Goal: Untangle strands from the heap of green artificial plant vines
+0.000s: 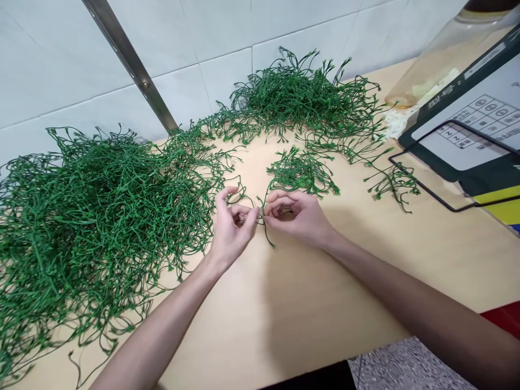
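Observation:
My left hand [232,226] and my right hand [298,216] meet over the middle of a pale wooden table [317,303]. Both pinch thin green plastic stems [263,219] between fingertips, the two pinches almost touching. One stem end hangs down below my right fingers. A small green sprig cluster [299,172] lies just behind my right hand. A large heap of the same green sprigs [93,211] fills the left side, beside my left hand.
Another green sprig pile [304,97] lies at the back against a white tiled wall [227,32]. A slanted metal bar [130,59] crosses the wall. At right stand a dark device with a printed panel [479,119], a black wire frame [426,184] and a clear plastic container [439,54].

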{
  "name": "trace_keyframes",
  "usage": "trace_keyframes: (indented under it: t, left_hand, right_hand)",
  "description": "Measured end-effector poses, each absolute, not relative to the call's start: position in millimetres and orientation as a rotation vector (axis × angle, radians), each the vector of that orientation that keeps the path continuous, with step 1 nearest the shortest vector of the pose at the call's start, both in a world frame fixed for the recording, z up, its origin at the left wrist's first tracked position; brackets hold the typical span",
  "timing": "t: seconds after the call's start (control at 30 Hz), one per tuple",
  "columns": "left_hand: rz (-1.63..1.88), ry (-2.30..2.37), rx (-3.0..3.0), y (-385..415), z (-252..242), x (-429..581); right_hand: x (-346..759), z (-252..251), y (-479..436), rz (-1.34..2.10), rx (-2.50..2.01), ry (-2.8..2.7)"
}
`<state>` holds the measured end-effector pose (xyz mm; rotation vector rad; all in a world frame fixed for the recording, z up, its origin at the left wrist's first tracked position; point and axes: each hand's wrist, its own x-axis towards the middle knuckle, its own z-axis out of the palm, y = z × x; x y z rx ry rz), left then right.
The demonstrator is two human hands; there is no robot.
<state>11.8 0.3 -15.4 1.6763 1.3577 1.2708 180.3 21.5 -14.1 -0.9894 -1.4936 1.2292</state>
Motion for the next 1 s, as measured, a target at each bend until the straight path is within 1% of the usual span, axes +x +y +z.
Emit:
trace_keyframes:
  t: [0.07,0.23,0.37,0.57,0.7,0.83,1.0]
  left_hand:
    - [1.249,1.341,1.76,0.5,-14.1,11.0]
    - [1.187,1.27,2.241,0.9,-9.1,9.4]
    - [1.144,1.293,2.341,2.0,-10.6,9.5]
    - [1.06,1.317,2.194,1.8,-12.9,7.3]
    - [1.122,1.297,1.966,1.1,-7.9,5.9]
    - [1.159,1.2,1.955,1.6,-5.3,4.5]
    - [1.189,1.065,1.821,1.9,-14.2,4.3]
  right_hand:
    - [180.3,-15.1,21.1,1.208,-0.974,-1.474]
    - [183.0,-16.3,23.8,1.184,-0.937,-1.42]
    - [183.8,-16.4,24.9,1.183,-0.922,-1.415]
    - [184.4,-15.9,25.2,1.161,-0.915,-1.416]
    - [185.9,-16.2,27.8,1.15,-0.942,-1.388]
    - [187.0,-17.8,29.3,1.187,-0.918,-1.396]
    - [186.7,-19.2,29.8,1.207,-0.908,-1.4]
